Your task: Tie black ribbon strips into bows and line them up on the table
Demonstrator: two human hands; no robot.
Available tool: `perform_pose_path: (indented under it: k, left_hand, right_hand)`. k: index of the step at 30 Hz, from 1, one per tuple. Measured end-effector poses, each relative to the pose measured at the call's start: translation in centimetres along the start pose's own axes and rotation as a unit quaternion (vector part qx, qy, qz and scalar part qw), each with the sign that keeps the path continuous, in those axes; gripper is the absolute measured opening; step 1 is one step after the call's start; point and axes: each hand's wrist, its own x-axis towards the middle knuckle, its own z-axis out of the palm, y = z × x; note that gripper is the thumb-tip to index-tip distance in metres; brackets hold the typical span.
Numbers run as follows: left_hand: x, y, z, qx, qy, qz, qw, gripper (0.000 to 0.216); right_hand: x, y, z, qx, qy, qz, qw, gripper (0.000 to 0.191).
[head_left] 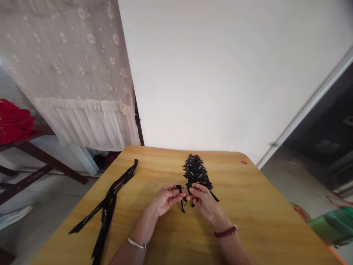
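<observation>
2 hands meet over the wooden table, just in front of the pile of black bows. The left hand and right hand both pinch a short black ribbon piece between fingertips, its tails hanging below. It looks light, limp and thin, probably a bit slippery, so holding it near the folded middle suits best. Left of the pile lie long black ribbon strips (white lettering runs along them, too small to read). No brand can be made out.
</observation>
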Motion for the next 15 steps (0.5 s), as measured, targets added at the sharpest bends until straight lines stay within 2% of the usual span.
perform_pose_path:
  k: [4, 8, 11, 15]
  left_hand:
    - [-0.02, -0.01, 0.07, -0.004, 0.013, 0.003, 1.0, 0.009]
    - [-0.01, -0.08, 0.23, 0.011, 0.027, -0.007, 1.0, 0.004]
    - [0.07, -0.12, 0.13, 0.029, 0.009, 0.001, 1.0, 0.008]
    - [0.12, -0.08, -0.03, 0.016, 0.003, 0.023, 1.0, 0.015]
  right_hand:
    - [-0.11, -0.16, 0.03, 0.008, 0.004, 0.01, 1.0, 0.025]
    - [-0.29, -0.2, 0.13, -0.01, -0.021, 0.007, 1.0, 0.021]
    - [-0.35, -0.09, 0.03, -0.014, -0.038, 0.003, 0.999, 0.019]
    - [-0.29, 0.17, -0.14, -0.015, -0.017, 0.0, 1.0, 0.021]
